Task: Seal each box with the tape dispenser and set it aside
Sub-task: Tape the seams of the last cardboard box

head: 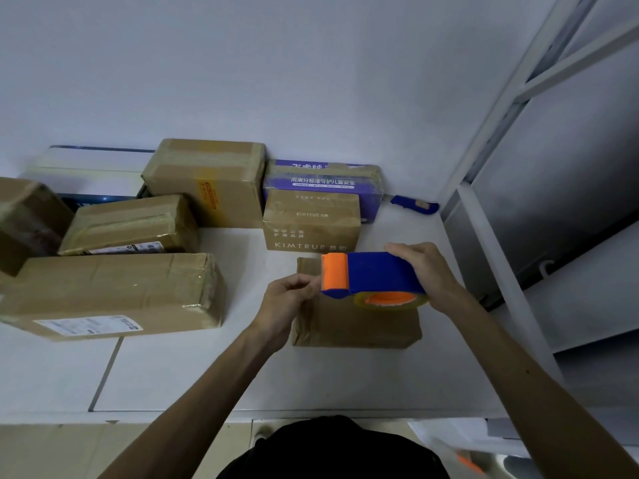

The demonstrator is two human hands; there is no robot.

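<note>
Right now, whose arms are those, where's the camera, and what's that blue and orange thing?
There is no machine here: the two grips are a person's bare hands. The camera sits on the person's head and looks down, so the arms reach in from the bottom of the picture. The right grip holds a tape dispenser, blue and orange, with a roll of clear tape under it. The left grip has curled fingers at its orange end; whether it pinches tape, I cannot tell. Under them a brown box lies on the white table. More boxes sit to the left and behind, shiny with tape. A blue tool lies by the wall.
</note>
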